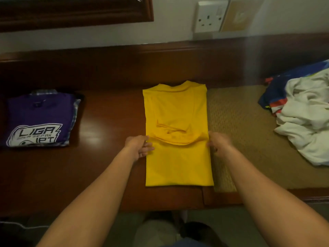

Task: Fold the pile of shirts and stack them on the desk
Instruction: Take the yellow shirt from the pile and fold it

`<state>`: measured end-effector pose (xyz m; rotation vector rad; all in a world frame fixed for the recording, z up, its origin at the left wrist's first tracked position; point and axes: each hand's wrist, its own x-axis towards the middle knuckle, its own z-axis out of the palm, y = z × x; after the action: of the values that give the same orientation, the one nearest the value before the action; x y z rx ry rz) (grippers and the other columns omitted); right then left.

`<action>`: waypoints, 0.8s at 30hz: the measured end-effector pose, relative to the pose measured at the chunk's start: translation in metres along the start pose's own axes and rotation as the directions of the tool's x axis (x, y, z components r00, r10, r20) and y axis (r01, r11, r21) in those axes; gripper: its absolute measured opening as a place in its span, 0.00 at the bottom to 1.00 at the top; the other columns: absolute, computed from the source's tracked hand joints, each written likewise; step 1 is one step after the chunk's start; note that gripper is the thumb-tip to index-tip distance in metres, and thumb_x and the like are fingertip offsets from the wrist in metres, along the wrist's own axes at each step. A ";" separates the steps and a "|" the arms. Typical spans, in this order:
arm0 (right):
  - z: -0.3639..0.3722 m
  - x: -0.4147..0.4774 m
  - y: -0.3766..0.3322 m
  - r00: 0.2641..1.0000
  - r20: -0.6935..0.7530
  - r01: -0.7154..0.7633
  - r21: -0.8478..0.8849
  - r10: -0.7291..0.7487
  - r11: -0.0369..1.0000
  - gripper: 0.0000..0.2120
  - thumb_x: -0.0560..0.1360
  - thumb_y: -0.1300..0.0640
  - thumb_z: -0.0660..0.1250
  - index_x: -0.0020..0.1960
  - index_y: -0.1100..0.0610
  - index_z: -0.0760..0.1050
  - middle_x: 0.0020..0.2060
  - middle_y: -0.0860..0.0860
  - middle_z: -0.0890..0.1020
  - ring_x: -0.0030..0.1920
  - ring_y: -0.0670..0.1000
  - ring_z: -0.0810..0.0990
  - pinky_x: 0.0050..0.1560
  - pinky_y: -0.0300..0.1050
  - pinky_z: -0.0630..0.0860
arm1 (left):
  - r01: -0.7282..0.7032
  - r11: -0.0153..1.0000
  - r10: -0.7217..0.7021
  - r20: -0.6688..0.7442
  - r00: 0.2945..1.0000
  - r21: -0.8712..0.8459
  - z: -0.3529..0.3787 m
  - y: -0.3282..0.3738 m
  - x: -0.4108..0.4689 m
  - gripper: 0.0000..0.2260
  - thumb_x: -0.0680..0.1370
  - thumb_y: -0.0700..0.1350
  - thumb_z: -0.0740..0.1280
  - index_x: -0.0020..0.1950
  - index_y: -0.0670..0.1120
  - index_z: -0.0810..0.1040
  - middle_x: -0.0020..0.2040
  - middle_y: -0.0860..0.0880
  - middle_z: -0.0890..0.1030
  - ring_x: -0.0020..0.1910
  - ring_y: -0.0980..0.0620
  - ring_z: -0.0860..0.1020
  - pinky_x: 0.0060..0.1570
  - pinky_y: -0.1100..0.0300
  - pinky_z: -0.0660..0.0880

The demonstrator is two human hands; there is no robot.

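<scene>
A yellow shirt (178, 163) lies face down in the middle of the dark wooden desk (106, 122), folded into a long narrow strip with its collar at the far end. My left hand (139, 146) grips its left edge at mid-length. My right hand (218, 142) grips the right edge opposite. At the desk's left sits a stack of folded shirts, a purple printed shirt (38, 120) on top of a checked one. A loose pile of unfolded shirts (302, 118), white and blue, lies at the right.
A woven mat (236, 125) covers the desk's right part, under the pile and the yellow shirt's right edge. A wall socket (210, 16) and a dark frame (76, 9) are on the wall behind. The desk's front edge runs just below the shirt.
</scene>
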<state>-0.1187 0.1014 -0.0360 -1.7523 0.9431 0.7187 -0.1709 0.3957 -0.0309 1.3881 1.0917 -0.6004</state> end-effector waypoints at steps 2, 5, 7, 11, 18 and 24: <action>0.000 0.009 0.005 0.946 -0.125 0.255 -0.278 -0.298 0.926 0.17 0.80 0.48 0.68 0.60 0.59 0.81 0.53 0.58 0.84 0.52 0.58 0.83 0.55 0.55 0.79 | -0.192 0.944 0.227 -0.105 0.968 0.270 0.000 -0.006 0.013 0.13 0.81 0.44 0.69 0.65 0.45 0.79 0.50 0.46 0.84 0.40 0.49 0.83 0.35 0.56 0.78; 0.003 0.013 0.006 0.776 0.071 0.569 -0.508 -0.627 0.647 0.20 0.77 0.50 0.72 0.66 0.55 0.79 0.59 0.57 0.80 0.58 0.59 0.79 0.60 0.53 0.76 | -0.434 0.656 0.515 0.055 0.856 0.618 0.001 -0.013 0.023 0.19 0.78 0.46 0.73 0.68 0.49 0.77 0.61 0.47 0.79 0.52 0.49 0.79 0.46 0.61 0.77; 0.009 0.017 0.003 0.729 0.227 0.621 -0.617 -0.646 0.483 0.25 0.76 0.49 0.73 0.70 0.54 0.75 0.63 0.56 0.76 0.63 0.58 0.75 0.63 0.52 0.72 | -0.496 0.519 0.554 0.168 0.816 0.696 0.004 -0.015 0.031 0.23 0.77 0.49 0.75 0.71 0.49 0.75 0.66 0.46 0.74 0.60 0.45 0.76 0.59 0.52 0.76; 0.017 0.025 -0.004 0.682 0.320 0.568 -0.798 -0.658 0.200 0.23 0.77 0.47 0.70 0.70 0.52 0.74 0.61 0.55 0.74 0.62 0.58 0.73 0.61 0.51 0.71 | -0.491 0.460 0.586 0.163 0.794 0.740 0.008 -0.009 0.042 0.18 0.78 0.48 0.73 0.67 0.48 0.78 0.62 0.46 0.76 0.60 0.45 0.76 0.62 0.43 0.74; 0.014 0.031 -0.018 0.727 0.307 0.584 -0.746 -0.614 0.319 0.15 0.76 0.50 0.73 0.61 0.52 0.81 0.57 0.55 0.80 0.59 0.58 0.78 0.58 0.51 0.75 | -0.564 0.496 0.634 0.168 0.755 0.660 0.011 -0.002 0.037 0.10 0.79 0.42 0.72 0.60 0.47 0.82 0.58 0.48 0.79 0.54 0.52 0.76 0.55 0.57 0.75; 0.000 0.017 0.025 0.672 0.231 0.645 -0.650 -0.704 0.403 0.27 0.77 0.51 0.72 0.74 0.52 0.71 0.63 0.54 0.75 0.63 0.56 0.73 0.63 0.54 0.73 | -0.579 0.514 0.715 0.056 0.697 0.633 0.003 -0.046 0.026 0.22 0.78 0.39 0.72 0.71 0.48 0.74 0.66 0.47 0.72 0.64 0.47 0.74 0.65 0.48 0.74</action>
<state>-0.1313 0.0911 -0.0611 -2.5978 -0.1516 0.4480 -0.1991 0.3929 -0.0759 2.3359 0.4172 -0.2238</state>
